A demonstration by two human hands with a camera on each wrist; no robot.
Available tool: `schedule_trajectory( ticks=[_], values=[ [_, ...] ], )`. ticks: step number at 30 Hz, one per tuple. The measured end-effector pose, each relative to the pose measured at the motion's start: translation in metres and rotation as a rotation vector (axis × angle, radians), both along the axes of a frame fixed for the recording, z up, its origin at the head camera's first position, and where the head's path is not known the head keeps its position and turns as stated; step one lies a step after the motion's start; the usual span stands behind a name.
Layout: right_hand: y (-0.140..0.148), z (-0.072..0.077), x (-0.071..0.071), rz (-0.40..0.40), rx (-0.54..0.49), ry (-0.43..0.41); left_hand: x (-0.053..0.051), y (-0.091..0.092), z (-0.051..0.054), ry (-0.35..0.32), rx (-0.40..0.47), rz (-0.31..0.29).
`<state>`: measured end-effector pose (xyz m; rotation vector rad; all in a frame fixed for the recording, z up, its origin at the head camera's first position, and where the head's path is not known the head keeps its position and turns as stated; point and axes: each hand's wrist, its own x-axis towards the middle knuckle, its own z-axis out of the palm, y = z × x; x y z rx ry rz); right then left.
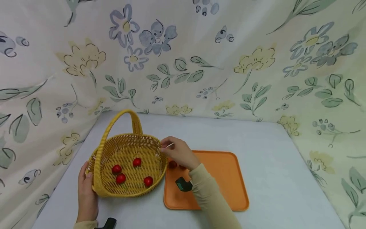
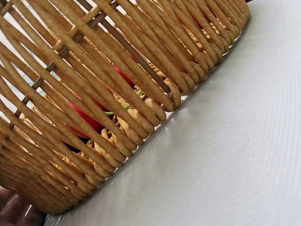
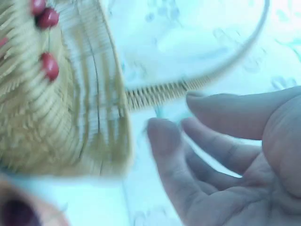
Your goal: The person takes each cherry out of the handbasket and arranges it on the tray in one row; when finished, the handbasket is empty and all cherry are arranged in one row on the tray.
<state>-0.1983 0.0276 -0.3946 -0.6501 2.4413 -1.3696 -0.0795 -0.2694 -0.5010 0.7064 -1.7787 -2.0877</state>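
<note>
The left hand [image 1: 87, 194] grips the side of a yellow wicker basket [image 1: 128, 193], probably to steady the light weave. The right hand [image 1: 181, 152] is by the opposite rim, thumb and fingertips slightly parted; nothing shows between them, and whether they touch the rim cannot be told.

Between the hands, four red cherries [image 1: 120, 178] lie spread over the basket floor, its raised wall likely there to stop them rolling away. The tall handle [image 1: 98, 159] arches up just beside the left hand, so reaching in from that side would mean going around it; from the right hand's side, the rim is the only barrier.

Below the right hand, two darker cherries [image 1: 172, 164] sit on an orange tray [image 1: 217, 181], partly covered by that hand, while its sleeve [image 1: 210, 190] crosses the tray. Beyond both hands, the white tabletop [image 1: 274, 165] meets a floral curtain [image 1: 177, 41].
</note>
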Motion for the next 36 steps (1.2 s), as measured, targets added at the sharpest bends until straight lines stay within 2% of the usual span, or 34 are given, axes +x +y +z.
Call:
schedule_trajectory(
  ticks=[4,8,12,19,26,36],
  values=[
    [-0.042,0.005,-0.015,0.091,0.127,-0.057,0.001,-0.002,-0.001,-0.016,0.009,-0.002],
    [-0.074,-0.005,-0.027,0.081,0.225,-0.197,0.001,0.000,-0.002,-0.025,-0.005,-0.018],
    [-0.088,-0.020,-0.032,0.039,0.236,-0.330,0.002,0.001,-0.002,-0.051,-0.040,-0.036],
    [-0.098,-0.035,-0.028,0.071,0.201,-0.485,0.003,-0.002,-0.003,-0.078,-0.064,-0.032],
    [-0.101,-0.039,-0.029,0.069,0.211,-0.435,0.000,-0.003,-0.002,-0.066,-0.067,-0.029],
    [-0.105,-0.044,-0.036,0.189,0.306,-0.294,0.001,-0.003,-0.003,-0.102,-0.073,-0.011]
  ],
)
